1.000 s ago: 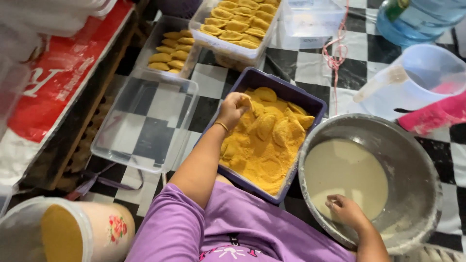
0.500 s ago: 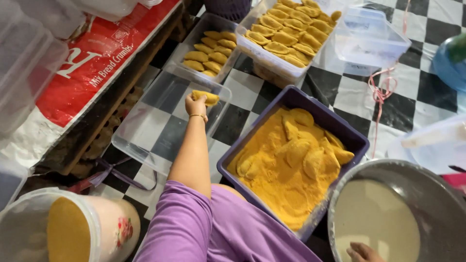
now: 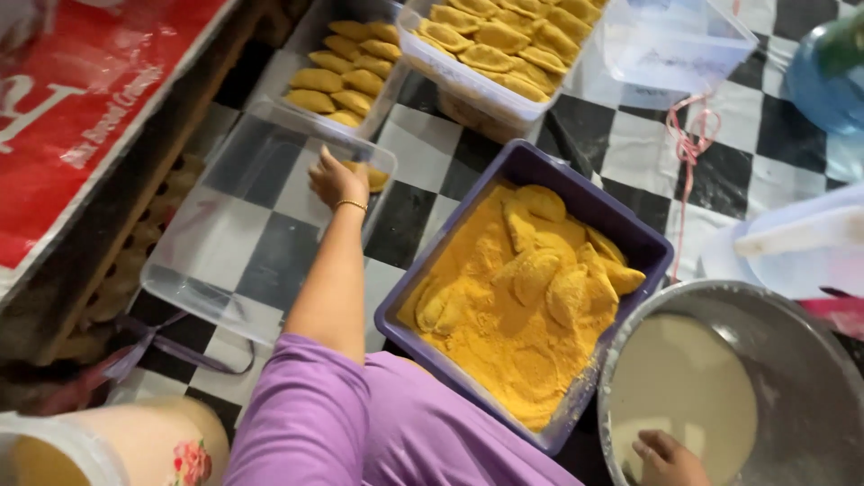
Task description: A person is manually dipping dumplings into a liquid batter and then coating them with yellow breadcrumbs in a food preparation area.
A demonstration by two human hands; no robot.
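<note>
My left hand (image 3: pixel 335 178) reaches into the far corner of a clear plastic box (image 3: pixel 225 243) and holds a crumb-coated half-moon pastry (image 3: pixel 374 177) low against the box floor. To the right, a purple tray (image 3: pixel 540 158) holds orange breadcrumbs (image 3: pixel 490 328) with several coated pastries (image 3: pixel 540 270) lying in them. My right hand (image 3: pixel 668 459) rests at the near rim of a metal bowl (image 3: pixel 810 360) of pale batter (image 3: pixel 684 396), fingers loose with nothing in them; the bottom edge of the frame partly cuts it off.
Two more clear boxes of coated pastries (image 3: pixel 342 81) (image 3: pixel 504 49) stand at the back. An empty clear box (image 3: pixel 675 45), a blue water bottle (image 3: pixel 823 85) and a white jug (image 3: pixel 792 247) are on the right. A red bag (image 3: pixel 81 126) lies at left on the checkered floor (image 3: pixel 630 144).
My left hand took a coated pastry from the purple tray and carried it left into the clear box, down to the box floor. My right hand stayed in the batter bowl.
</note>
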